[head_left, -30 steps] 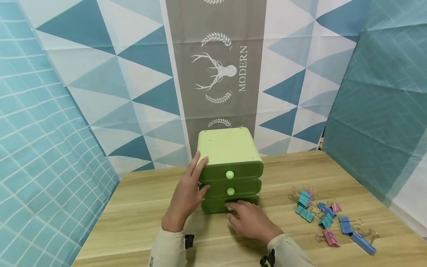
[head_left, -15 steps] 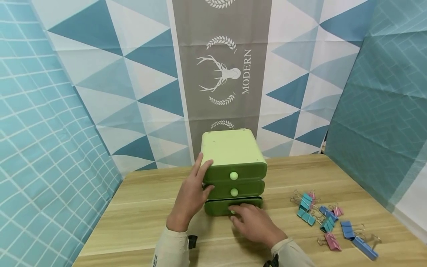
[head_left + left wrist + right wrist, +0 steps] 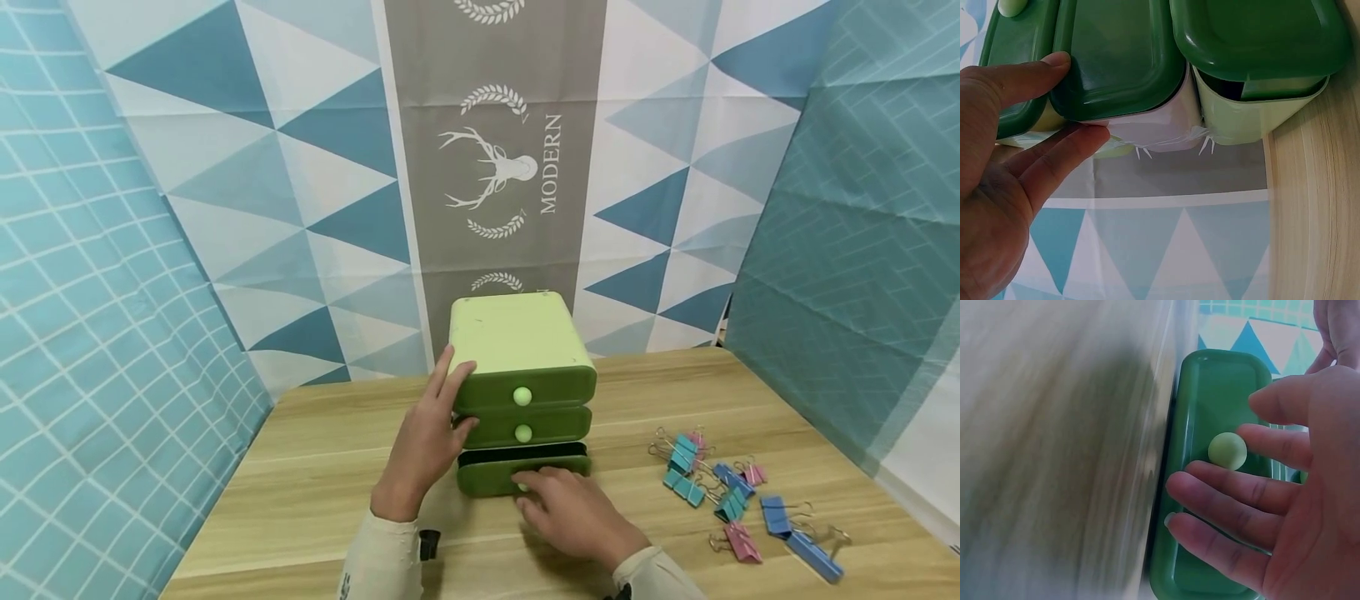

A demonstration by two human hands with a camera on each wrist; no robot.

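Green drawer at six o'clock stands ajar, the right hand pinching its knob between two fingers. The left hand, fingers spread, touches the cabinet at nine o'clock.

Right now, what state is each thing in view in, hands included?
Top drawer: closed
Middle drawer: closed, as far as the views show
Bottom drawer: partly open, dark gap above its front
Drawer box: upright on the table
Binder clips: lying loose, scattered
Left hand: gripping the box's left edge
Right hand: fingers at the bottom knob
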